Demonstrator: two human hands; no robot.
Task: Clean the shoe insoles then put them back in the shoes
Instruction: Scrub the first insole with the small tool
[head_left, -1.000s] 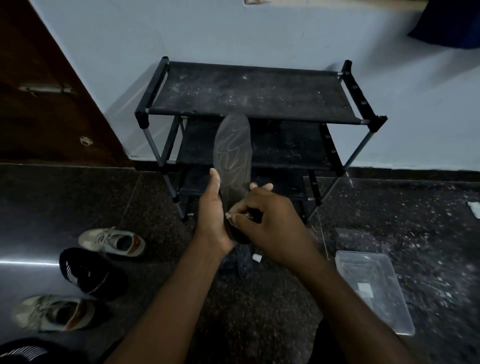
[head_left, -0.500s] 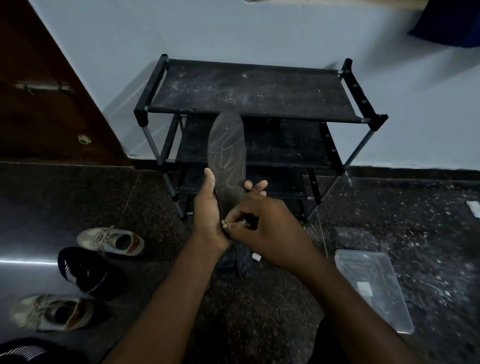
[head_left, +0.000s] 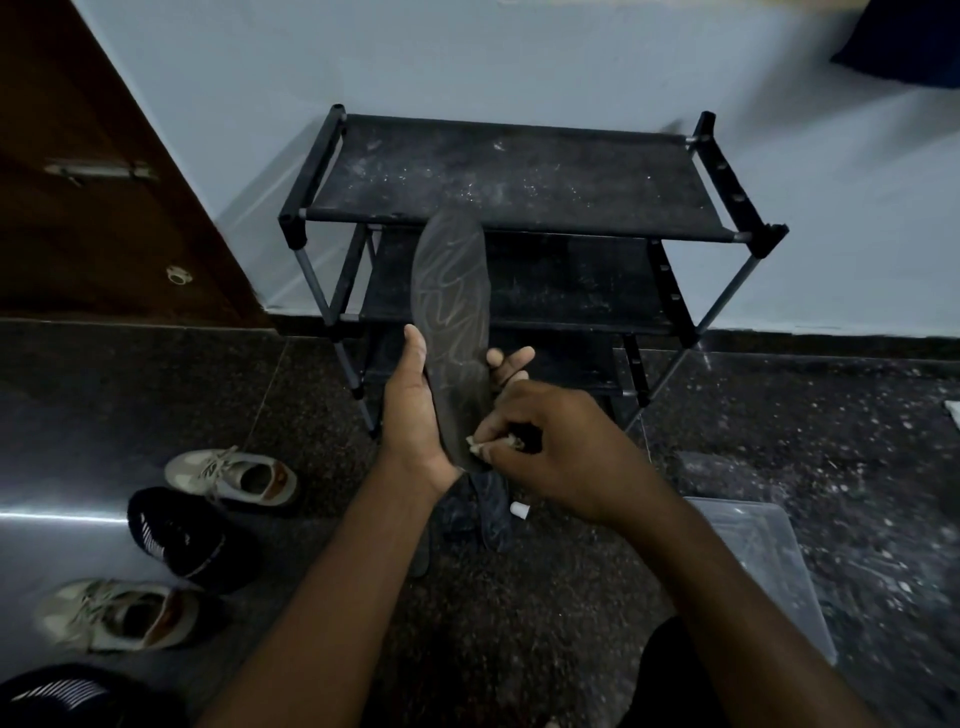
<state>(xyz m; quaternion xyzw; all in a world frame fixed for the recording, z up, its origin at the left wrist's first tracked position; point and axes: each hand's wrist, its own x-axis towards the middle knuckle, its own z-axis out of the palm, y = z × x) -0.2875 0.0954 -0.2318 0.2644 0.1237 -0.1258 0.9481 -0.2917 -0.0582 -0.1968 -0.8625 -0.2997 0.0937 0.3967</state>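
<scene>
Both hands work one dark insole (head_left: 452, 296), upright before the shoe rack (head_left: 519, 176). The left hand (head_left: 415, 410) grips its heel end, and the right hand (head_left: 561, 457) pinches a small pale wipe (head_left: 475, 444) against it. Best to brace firmly and stroke heel to toe. Count: two pale sneakers (head_left: 231, 475) and two black shoes (head_left: 182, 535) on the floor, one insole, one wipe, one clear tray (head_left: 753, 561).

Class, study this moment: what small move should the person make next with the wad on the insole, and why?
Probably drag the wad up toward the toe. The right hand pinches it against the heel end of the insole, which the left hand holds toe-end up; pale wavy streaks show higher up, seemingly unwiped.
</scene>
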